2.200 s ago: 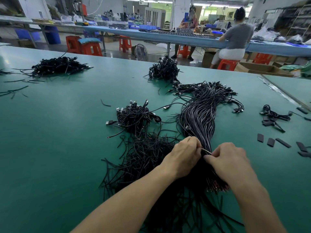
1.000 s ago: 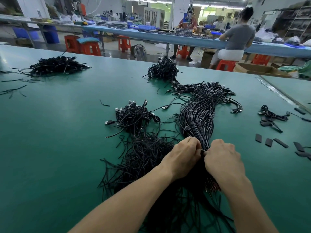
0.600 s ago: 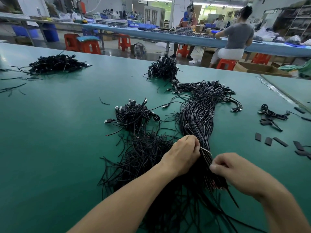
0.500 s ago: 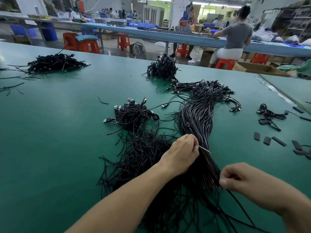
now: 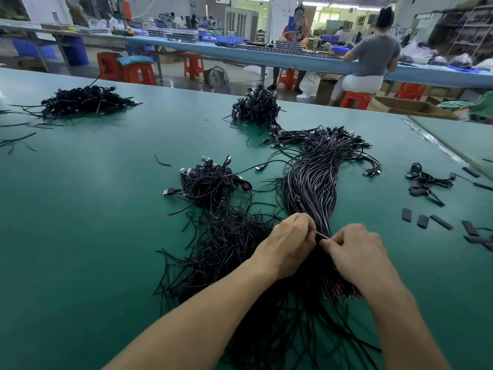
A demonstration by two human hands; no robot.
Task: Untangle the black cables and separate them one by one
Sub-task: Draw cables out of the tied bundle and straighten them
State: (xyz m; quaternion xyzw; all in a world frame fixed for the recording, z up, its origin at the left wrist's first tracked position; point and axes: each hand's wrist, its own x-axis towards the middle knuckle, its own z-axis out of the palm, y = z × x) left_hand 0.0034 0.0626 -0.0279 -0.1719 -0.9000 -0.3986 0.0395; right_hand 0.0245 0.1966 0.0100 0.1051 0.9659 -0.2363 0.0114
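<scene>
A long bundle of black cables (image 5: 312, 182) runs across the green table (image 5: 93, 236) from plug ends at the far side toward me. My left hand (image 5: 288, 243) grips the bundle's near part and holds a thin pale wire (image 5: 322, 235) that points right. My right hand (image 5: 352, 252) sits beside it, fingers curled, pinching a black cable at the wire's tip. Left of my hands lies a tangled heap of loose black strands (image 5: 229, 244). The bundle's near end is hidden under my hands and forearms.
A small tangle with USB plugs (image 5: 210, 182) lies behind the heap. More cable piles sit at far centre (image 5: 256, 108) and far left (image 5: 82, 101). Short black sleeve pieces (image 5: 422, 220) and a small coil (image 5: 424, 178) lie right. People sit at a blue bench beyond.
Half a second ago my right hand had pulled away toward the lower right with a strand. It is now back at the bundle, next to my left hand, which stayed put.
</scene>
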